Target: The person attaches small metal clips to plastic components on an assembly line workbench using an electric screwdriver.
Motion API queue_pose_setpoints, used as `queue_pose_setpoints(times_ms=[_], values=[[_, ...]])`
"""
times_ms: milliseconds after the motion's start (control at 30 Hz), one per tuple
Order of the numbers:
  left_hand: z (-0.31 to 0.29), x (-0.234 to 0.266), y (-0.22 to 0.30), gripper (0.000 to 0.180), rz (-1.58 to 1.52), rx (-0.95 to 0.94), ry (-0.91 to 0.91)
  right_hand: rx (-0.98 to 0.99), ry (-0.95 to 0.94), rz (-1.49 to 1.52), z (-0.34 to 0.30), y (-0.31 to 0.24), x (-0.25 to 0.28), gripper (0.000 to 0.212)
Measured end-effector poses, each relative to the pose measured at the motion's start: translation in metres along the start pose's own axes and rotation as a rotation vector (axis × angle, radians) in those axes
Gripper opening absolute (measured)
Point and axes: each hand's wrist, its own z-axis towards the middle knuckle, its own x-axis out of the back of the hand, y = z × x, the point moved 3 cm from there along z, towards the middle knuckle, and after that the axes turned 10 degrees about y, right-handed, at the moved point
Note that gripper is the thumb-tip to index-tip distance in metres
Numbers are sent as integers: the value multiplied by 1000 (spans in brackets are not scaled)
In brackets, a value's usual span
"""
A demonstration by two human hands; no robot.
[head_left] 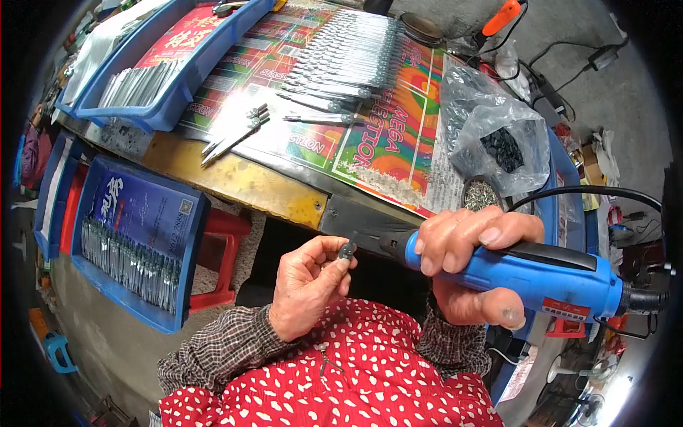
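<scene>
My right hand (pixel 469 245) is wrapped round a blue and black electric screwdriver (pixel 562 277), held level with its nose to the left. A thin bit runs from the nose towards the fingers of my left hand (pixel 307 285). Between thumb and fingertips that hand pinches a small dark rounded plastic piece (pixel 346 250). The bit's end lies close to this piece; whether they touch I cannot tell. Beyond my hands, on the table, a long row of slim clear sticks with dark ends (pixel 356 53) lies side by side. A few loose ones (pixel 238 135) lie nearer the table's edge.
A clear bag of dark parts (pixel 505 146) and a bowl of small screws (pixel 482 196) stand at the table's right. Blue trays hold more slim pieces, one on the table (pixel 142 114), another on a red stool (pixel 128 277). The screwdriver's black cable (pixel 605 191) curves over the right side.
</scene>
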Motion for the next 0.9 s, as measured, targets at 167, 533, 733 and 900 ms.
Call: queue_pose_setpoints(times_ms=[167, 533, 733, 900], values=[[-1, 1, -3, 15, -7, 17, 2, -45, -30, 223, -1, 3, 3, 66], [-2, -5, -3, 11, -101, 236, 38, -51, -49, 215, -1, 2, 1, 67], [2, -7, -4, 10, -98, 299, 49, -54, -93, 224, 0, 3, 0, 69], [4, -8, -8, 11, -74, 272, 103, -67, -114, 235, 0, 3, -3, 70]])
